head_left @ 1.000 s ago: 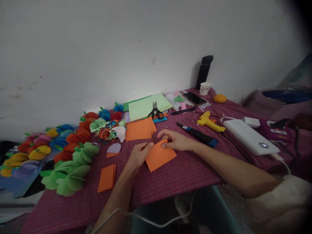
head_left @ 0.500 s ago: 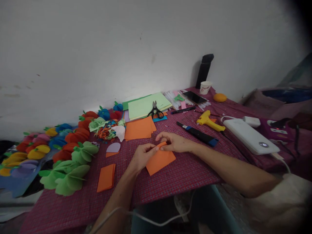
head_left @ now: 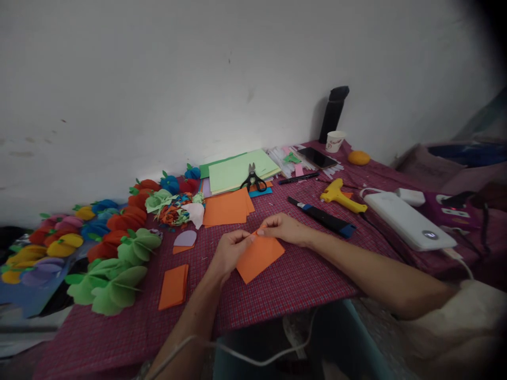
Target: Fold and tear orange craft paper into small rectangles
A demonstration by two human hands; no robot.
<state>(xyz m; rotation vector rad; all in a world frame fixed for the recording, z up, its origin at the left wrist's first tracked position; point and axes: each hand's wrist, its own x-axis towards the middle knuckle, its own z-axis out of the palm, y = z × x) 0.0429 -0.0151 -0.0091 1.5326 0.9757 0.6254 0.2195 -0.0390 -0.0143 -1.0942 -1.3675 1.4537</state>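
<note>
An orange sheet of paper [head_left: 260, 258] is held low over the checked tablecloth, its far edge pinched between both hands. My left hand [head_left: 232, 250] grips the left side of that edge with thumb and fingers. Close beside it, my right hand [head_left: 283, 229] pinches the same edge near the top corner. To the left lie a small stack of folded orange paper [head_left: 173, 286] and a rounded lilac paper piece [head_left: 185, 239] over an orange one. Larger orange sheets [head_left: 225, 208] rest just beyond my hands.
Paper fruit shapes [head_left: 127, 217] crowd the left side beside a heap of paper scraps [head_left: 174, 211]. Scissors [head_left: 253, 179] lie on green sheets [head_left: 233, 171]. A box cutter [head_left: 322, 217], yellow glue gun [head_left: 341, 196] and white power bank [head_left: 407, 219] are on the right.
My right hand's fingers have closed down on the paper's far edge, where they were raised and curled before. The sheet stays in nearly the same place.
</note>
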